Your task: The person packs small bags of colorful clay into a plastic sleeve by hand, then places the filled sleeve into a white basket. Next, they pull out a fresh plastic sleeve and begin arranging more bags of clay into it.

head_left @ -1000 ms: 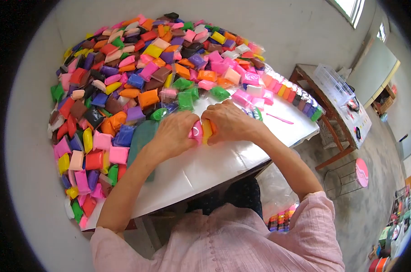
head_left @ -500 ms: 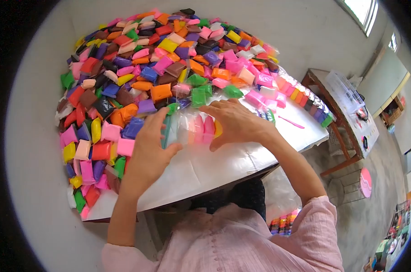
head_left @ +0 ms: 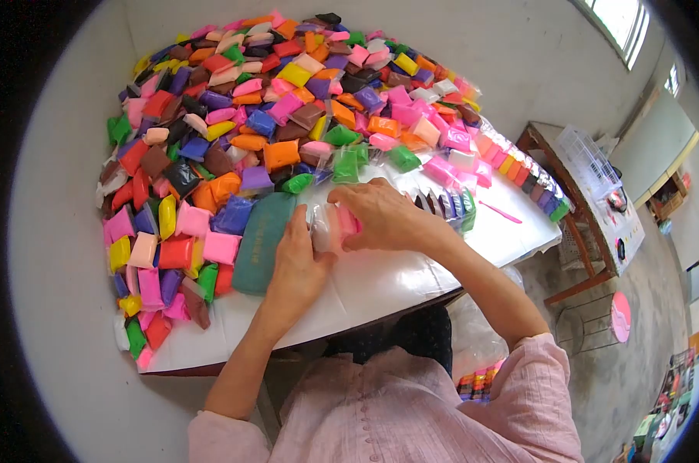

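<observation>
A short row of white and pink packets [head_left: 332, 226], which look like bagged modelling clay, stands on the table between my hands. My left hand [head_left: 299, 258] presses against the row's left end, thumb at the front. From the right, my right hand [head_left: 388, 218] curls over the row, its fingertips on the pink packets; its palm hides the far end. A teal, book-like block [head_left: 263, 247] lies just left of my left hand. Right of my right hand stands another row of dark, purple and green packets [head_left: 446, 207].
A big heap of colourful packets [head_left: 280, 116] covers the table's back and left. A long row of packets [head_left: 519, 170] and a pink stick-like tool [head_left: 501, 212] lie on the right. Beyond stand a side table [head_left: 589, 193] with a clear basket [head_left: 589, 154] and a pink-topped stool [head_left: 621, 316].
My left hand has moved right and closed in on the packets, uncovering the teal block. My right hand has curled down over the row, and the gap between the hands has narrowed.
</observation>
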`<state>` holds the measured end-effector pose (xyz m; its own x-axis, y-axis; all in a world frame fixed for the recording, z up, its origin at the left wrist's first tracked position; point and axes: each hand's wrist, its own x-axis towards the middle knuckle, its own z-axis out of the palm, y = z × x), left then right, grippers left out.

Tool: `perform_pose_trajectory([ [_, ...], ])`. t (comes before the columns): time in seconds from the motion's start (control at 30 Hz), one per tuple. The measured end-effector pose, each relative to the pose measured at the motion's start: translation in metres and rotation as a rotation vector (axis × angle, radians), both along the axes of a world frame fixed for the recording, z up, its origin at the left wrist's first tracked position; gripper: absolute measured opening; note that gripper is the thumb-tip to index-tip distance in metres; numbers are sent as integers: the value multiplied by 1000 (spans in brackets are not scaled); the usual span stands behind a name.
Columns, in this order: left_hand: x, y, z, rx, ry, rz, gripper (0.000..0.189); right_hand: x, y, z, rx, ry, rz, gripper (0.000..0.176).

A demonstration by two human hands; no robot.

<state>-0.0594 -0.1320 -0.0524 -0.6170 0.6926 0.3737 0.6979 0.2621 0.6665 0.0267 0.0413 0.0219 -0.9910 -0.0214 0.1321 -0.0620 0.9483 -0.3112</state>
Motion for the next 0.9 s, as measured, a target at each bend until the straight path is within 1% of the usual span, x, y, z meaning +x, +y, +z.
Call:
perform_pose_trajectory([
  [0.07, -1, -4, 2, 6, 32, -34, 72, 0, 0, 1, 10, -1, 7, 68],
  [0.17, 6, -15, 39, 24, -64, 38, 55, 1, -1, 0, 43, 27, 25, 70],
  [0.23, -6, -12, 50, 48, -117, 71, 37, 0, -3, -4, 75, 87, 20, 73],
  [0.3, -16, -4, 63, 29, -156, 96, 30, 2, -9, 3, 39, 51, 3, 73],
  [0.33, -18, 2, 70, -2, -169, 104, 30, 3, -12, 6, 22, 32, -5, 73],
  [0.37, -20, 6, 75, -31, -183, 113, 33, 2, -11, 3, 46, 84, 14, 72],
  [0.43, -34, 18, 60, -102, -85, 78, 36, -1, -8, -9, 93, 192, 51, 72],
  [0.53, -42, 23, 49, -152, -72, 46, 37, -1, -13, -24, 274, 307, 74, 74],
  [0.6, -42, 24, 45, -102, -15, 37, 35, 2, -15, -26, 278, 299, 61, 77],
  [0.63, -41, 24, 41, -47, 58, 36, 33, 3, -16, -25, 279, 293, 53, 79],
  [0.67, -40, 23, 38, 8, 130, 35, 32, 5, -18, -22, 277, 233, 36, 80],
  [0.73, -35, 21, 44, 8, 98, 37, 30, 8, -25, -12, 270, 114, 5, 84],
  [0.83, -35, 19, 46, 2, 65, 38, 29, 8, -28, -14, 304, 131, 10, 89],
  [0.9, -35, 19, 46, 1, 70, 45, 29, 8, -27, -23, 343, 277, 40, 88],
])
